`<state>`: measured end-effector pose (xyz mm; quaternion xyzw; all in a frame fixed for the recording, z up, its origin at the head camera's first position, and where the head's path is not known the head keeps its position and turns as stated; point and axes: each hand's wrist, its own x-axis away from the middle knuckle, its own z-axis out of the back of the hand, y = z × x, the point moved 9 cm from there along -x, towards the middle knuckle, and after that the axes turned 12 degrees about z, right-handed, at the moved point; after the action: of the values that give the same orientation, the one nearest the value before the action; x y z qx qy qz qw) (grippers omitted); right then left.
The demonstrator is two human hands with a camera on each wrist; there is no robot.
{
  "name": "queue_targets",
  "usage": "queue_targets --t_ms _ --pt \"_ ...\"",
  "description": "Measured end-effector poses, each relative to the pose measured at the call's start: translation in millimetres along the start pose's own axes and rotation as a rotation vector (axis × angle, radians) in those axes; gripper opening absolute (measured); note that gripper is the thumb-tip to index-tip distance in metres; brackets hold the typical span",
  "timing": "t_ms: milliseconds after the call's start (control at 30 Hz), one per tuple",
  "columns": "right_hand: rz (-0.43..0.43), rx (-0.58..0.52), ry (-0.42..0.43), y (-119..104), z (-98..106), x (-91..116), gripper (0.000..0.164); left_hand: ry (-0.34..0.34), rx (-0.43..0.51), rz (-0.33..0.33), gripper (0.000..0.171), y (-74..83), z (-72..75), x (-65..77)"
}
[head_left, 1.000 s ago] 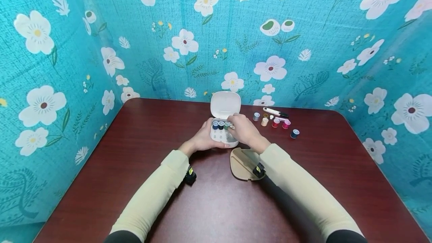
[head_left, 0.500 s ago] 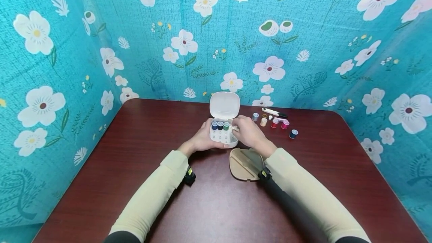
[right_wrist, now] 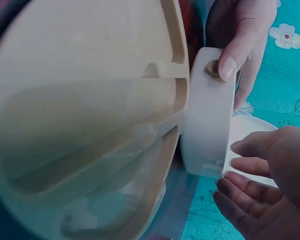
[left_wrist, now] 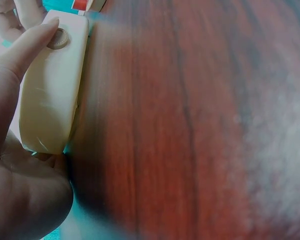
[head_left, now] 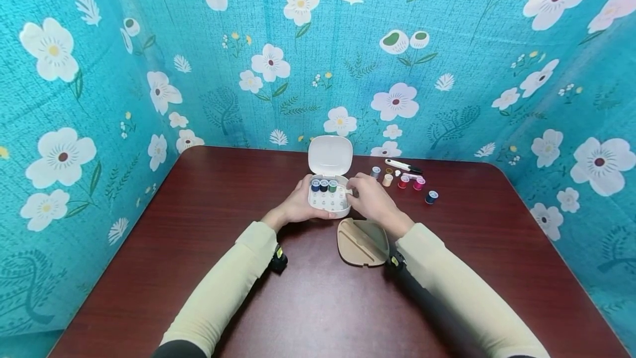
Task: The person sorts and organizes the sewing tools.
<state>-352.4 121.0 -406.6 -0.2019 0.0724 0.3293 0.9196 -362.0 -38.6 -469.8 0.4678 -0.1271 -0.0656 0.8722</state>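
Five spools [head_left: 419, 183] lie right of the white box [head_left: 342, 214] in the head view, a tan tray [head_left: 362, 243] just before it; its front runs left to right on the surface [head_left: 318, 303], lid [head_left: 330, 155] raised behind, left hand [head_left: 300, 201] gripping it. The left wrist view shows a pale wall [left_wrist: 52, 95] and round button [left_wrist: 61, 40]. From the right wrist, I cannot tell whether the right hand [right_wrist: 282, 185] holds anything.

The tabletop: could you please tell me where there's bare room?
Bare: left of the left sleeve, and between it and the right sleeve, this side of the tan divided tray. Crowded: among the thread spools, right of the sewing box.
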Motion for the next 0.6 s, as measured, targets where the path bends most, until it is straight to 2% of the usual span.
queue_targets --t_ms 333,600 --pt "-0.005 0.003 0.028 11.4 3.3 14.6 0.015 0.010 -0.018 0.004 0.116 1.2 2.2 -0.3" --pt "-0.057 -0.005 0.034 27.4 9.1 33.6 0.017 0.001 -0.025 0.013 0.117 -1.1 -0.5 -2.2"
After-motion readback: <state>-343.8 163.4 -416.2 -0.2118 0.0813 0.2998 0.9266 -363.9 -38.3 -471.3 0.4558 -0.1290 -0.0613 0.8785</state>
